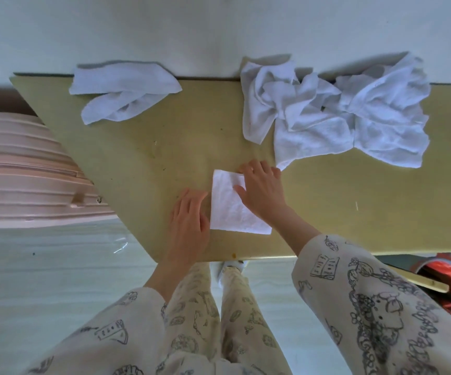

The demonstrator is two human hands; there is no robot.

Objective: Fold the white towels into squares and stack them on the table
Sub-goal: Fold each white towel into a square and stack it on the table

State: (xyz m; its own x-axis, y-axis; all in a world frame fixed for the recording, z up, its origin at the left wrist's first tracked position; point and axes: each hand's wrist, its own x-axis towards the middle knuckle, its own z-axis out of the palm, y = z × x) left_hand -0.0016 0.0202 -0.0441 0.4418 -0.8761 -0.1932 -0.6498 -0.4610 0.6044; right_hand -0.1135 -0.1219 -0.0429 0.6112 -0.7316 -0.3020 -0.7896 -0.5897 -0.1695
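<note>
**Folded towel under both hands**

A small folded towel lies flat on the yellow worktop, close to its near edge. The right hand rests on the towel's right side, fingers straight and slightly spread, pressing down. The left hand lies flat on the worktop, touching the towel's left edge, fingers straight and held together. Beyond the folded towel, to the right, sits a crumpled pile of towels; beyond it to the left lies a loose towel at the worktop's far edge.
</note>
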